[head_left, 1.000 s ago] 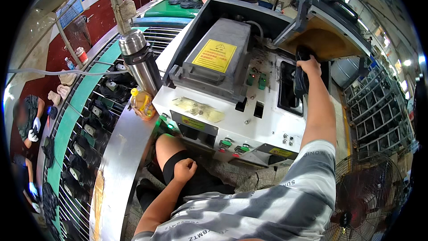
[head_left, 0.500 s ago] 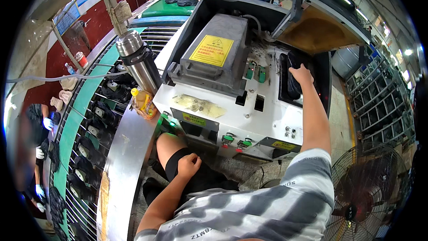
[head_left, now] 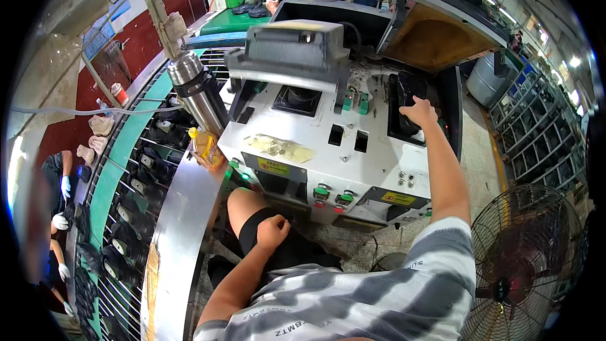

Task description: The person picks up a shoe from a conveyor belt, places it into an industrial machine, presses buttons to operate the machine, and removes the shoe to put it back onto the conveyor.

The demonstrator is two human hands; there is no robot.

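Note:
On the right side of a white machine (head_left: 372, 164), a black shoe (head_left: 410, 85) sits in a dark recess beneath a raised lid (head_left: 442, 31). My right hand (head_left: 420, 113) reaches over that shoe, fingers closed about its near part; the fingertips are partly hidden. A tilted grey cover (head_left: 290, 57) stands above the machine's left side. Under it a dark shoe-like piece (head_left: 302, 96) shows in a black-framed opening. My left hand (head_left: 273, 232) rests on my thigh, curled closed with nothing visible in it.
A steel flask (head_left: 201, 98) and a bottle of yellow liquid (head_left: 205, 148) stand left of the machine. Beyond the metal ledge (head_left: 170, 227), a roller conveyor (head_left: 110, 183) carries several black shoes. A caged fan (head_left: 517, 265) stands at right, before racks (head_left: 536, 129). Other people work nearby.
The grey cover on the left has swung up and back, uncovering the opening below. My right hand has shifted slightly nearer on the shoe. My left hand stays on my thigh.

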